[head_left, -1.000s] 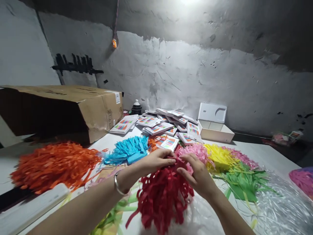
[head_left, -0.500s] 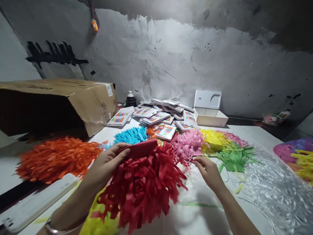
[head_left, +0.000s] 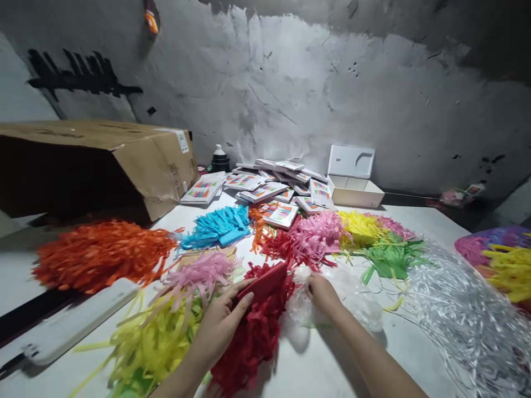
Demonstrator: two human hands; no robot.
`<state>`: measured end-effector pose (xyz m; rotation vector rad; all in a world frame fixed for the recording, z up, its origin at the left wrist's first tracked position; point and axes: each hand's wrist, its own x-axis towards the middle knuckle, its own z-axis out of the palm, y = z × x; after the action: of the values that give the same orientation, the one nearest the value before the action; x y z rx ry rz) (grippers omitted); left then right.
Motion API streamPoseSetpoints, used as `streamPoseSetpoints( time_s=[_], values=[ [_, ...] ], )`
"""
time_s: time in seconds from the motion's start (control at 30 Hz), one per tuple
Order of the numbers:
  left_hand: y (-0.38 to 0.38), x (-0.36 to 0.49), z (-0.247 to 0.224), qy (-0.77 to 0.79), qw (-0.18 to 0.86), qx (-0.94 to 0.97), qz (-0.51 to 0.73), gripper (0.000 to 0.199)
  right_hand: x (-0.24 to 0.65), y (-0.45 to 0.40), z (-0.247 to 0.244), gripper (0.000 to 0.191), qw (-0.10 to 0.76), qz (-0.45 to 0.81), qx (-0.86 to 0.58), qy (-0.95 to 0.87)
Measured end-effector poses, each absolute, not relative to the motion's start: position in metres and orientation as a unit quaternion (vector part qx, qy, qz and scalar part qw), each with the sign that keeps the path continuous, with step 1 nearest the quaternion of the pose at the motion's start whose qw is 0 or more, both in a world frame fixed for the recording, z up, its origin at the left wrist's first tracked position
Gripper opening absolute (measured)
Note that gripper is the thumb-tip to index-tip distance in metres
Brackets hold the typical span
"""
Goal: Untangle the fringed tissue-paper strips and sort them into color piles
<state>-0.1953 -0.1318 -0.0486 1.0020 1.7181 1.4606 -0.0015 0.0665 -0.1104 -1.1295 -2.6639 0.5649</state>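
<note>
A red fringed paper tassel bundle point(head_left: 257, 331) hangs from my left hand point(head_left: 230, 312), its flat folded band pinched between thumb and fingers. My right hand point(head_left: 326, 296) is closed on the edge of a crumpled clear plastic bag point(head_left: 360, 298), just right of the red bundle; the fingertips are partly hidden. Left of my left hand lie a yellow fringed bundle point(head_left: 161, 337) and a light pink one point(head_left: 203, 271). Beyond my hands are a pink bundle point(head_left: 317, 235) and some red fringe point(head_left: 276, 246) on the white table point(head_left: 307, 370).
Flat printed packets point(head_left: 265, 190) are piled at the back beside an open white box point(head_left: 357, 190). A large cardboard box point(head_left: 166, 171), orange fringe point(head_left: 103, 254) and a white power strip point(head_left: 83, 320) are at left. Blue point(head_left: 218, 224), green point(head_left: 394, 257) and silver point(head_left: 460, 309) fringe surround the middle.
My left hand has moved right and down with the red bundle, uncovering the pink and yellow bundles. My right hand has moved left and down and closed on the plastic bag.
</note>
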Motion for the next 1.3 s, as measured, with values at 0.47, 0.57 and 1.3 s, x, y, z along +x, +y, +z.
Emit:
streamPoseSetpoints(
  time_s=[0.47, 0.57, 1.3],
  values=[
    [-0.150, -0.154, -0.045, 0.455, 0.517, 0.202, 0.697, 0.055, -0.009, -0.036, -0.016, 0.017, 0.324, 0.103, -0.165, -0.926],
    [-0.150, -0.144, -0.044, 0.438, 0.524, 0.188, 0.706, 0.056, -0.023, -0.062, -0.017, 0.019, 0.388, 0.040, -0.120, -0.913],
    [-0.144, -0.141, -0.055, 0.475, 0.486, 0.279, 0.679, 0.042, -0.010, -0.055, -0.042, 0.014, 0.422, 0.157, -0.160, -0.878]
  ],
)
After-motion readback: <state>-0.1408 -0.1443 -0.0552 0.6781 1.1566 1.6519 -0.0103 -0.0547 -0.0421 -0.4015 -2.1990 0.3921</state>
